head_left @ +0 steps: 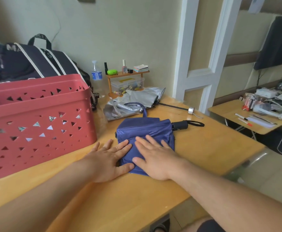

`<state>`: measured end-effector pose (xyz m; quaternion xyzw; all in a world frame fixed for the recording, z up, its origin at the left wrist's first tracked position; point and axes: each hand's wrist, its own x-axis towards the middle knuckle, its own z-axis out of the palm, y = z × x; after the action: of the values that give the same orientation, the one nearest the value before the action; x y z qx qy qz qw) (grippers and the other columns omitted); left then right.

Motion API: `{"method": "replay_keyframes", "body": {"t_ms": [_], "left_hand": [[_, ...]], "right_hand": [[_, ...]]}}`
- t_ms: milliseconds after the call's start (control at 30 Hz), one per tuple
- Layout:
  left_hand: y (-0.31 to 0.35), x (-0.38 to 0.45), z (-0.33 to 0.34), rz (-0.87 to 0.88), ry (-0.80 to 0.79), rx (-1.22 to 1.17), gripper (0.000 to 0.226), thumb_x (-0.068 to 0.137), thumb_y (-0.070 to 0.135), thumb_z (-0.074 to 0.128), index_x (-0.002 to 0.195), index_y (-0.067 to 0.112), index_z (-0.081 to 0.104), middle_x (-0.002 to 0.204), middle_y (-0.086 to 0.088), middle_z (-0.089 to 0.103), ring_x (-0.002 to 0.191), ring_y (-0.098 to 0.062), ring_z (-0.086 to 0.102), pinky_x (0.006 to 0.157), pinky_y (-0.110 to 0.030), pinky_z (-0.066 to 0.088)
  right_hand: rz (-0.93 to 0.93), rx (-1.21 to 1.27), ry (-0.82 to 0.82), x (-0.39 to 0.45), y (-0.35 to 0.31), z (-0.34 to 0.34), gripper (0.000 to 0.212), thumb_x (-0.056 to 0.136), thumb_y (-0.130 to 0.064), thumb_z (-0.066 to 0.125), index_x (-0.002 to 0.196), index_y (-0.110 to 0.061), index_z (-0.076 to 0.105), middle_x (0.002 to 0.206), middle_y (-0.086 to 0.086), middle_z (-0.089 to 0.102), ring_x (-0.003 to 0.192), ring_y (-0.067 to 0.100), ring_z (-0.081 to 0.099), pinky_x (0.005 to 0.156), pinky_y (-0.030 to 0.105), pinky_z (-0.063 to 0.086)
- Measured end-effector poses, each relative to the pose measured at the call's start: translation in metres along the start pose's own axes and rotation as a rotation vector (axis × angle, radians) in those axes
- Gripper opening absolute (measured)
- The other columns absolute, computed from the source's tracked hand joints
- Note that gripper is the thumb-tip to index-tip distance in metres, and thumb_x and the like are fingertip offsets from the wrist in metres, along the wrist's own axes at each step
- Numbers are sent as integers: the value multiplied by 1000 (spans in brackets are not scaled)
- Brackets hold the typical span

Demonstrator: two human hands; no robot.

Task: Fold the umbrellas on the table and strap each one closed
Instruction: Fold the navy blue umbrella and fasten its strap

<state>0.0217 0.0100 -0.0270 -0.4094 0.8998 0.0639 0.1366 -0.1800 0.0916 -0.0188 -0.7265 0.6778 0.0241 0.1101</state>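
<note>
While both lie flat, left hand (109,160) and right hand (155,155) press blue umbrella (145,129), fingers straight

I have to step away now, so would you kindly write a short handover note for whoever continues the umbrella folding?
Left hand: open, flat, fingers pressing the blue umbrella's near left edge.
Right hand: open, flat on the blue canopy.
Blue umbrella: collapsed, canopy flattened on the wooden table, black handle pointing right, strap loose behind it.
Silver umbrella: behind the blue one, canopy crumpled, shaft extended to the right.
Done: blue canopy smoothed flat.
Left: roll and strap the blue one, then collapse, fold and strap the silver one.
</note>
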Motion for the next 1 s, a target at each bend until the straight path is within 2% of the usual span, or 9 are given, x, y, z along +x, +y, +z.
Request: {"method": "replay_keyframes", "body": {"t_ms": [133,200,267,367,467,600,800,900,1000], "left_hand": [[-6,-11,-14,29,-50,7,86,81,95,8,157,59,-8,164,37,-12,160,-17,-6,129,-51,1],[-1,-10,-35,-3,24,-45,81,84,92,11,153,57,35,161,30,33,152,-15,34,123,-43,29],[5,6,-59,-64,217,-209,67,93,82,23,112,43,74,116,19,73,116,-15,65,101,-37,49],[5,56,-74,-178,485,-346,31,103,53,49,107,31,70,110,-1,73,114,-28,65,91,-35,48],[6,100,-78,-358,356,-417,59,102,54,49,153,25,42,151,-21,50,137,-42,48,110,-42,41],[3,135,-91,-460,303,-665,82,99,56,58,164,17,24,164,-19,33,147,-41,37,118,-43,34],[-4,143,-93,-426,414,-1154,66,80,27,91,136,11,60,126,-10,65,105,-26,63,88,-35,51],[-11,134,-100,-329,243,-1368,42,77,19,92,111,8,71,112,-16,76,94,-28,74,84,-42,61],[-16,123,-104,-243,310,-1132,22,85,24,87,81,15,67,88,-15,72,70,-24,66,63,-32,53]], "right_hand": [[101,-45,-45,-23,62,1,83,97,-80,10,164,-36,-13,165,-24,-27,155,6,-22,128,50,-1],[96,-28,-46,-26,68,1,85,97,-80,12,164,-34,-12,166,-24,-26,155,6,-22,128,49,-2],[95,-3,-29,-25,65,4,86,97,-79,14,165,-33,-10,167,-24,-25,155,6,-22,128,50,-2],[82,4,15,-24,67,8,85,97,-79,15,165,-33,-9,167,-24,-25,155,6,-22,128,51,-3],[76,6,28,-24,70,10,85,97,-80,15,165,-34,-9,166,-25,-25,155,6,-22,128,50,-4],[77,11,55,-22,70,14,85,96,-81,13,164,-35,-10,166,-26,-25,155,5,-23,128,48,-5],[70,9,60,-21,72,15,85,96,-81,13,164,-36,-10,166,-26,-25,155,5,-23,128,48,-5],[74,3,60,-21,71,14,85,96,-81,13,164,-36,-10,166,-26,-25,155,5,-22,128,49,-5],[78,2,49,-21,70,14,85,96,-81,13,164,-36,-10,166,-26,-25,155,6,-22,128,50,-4]]}}
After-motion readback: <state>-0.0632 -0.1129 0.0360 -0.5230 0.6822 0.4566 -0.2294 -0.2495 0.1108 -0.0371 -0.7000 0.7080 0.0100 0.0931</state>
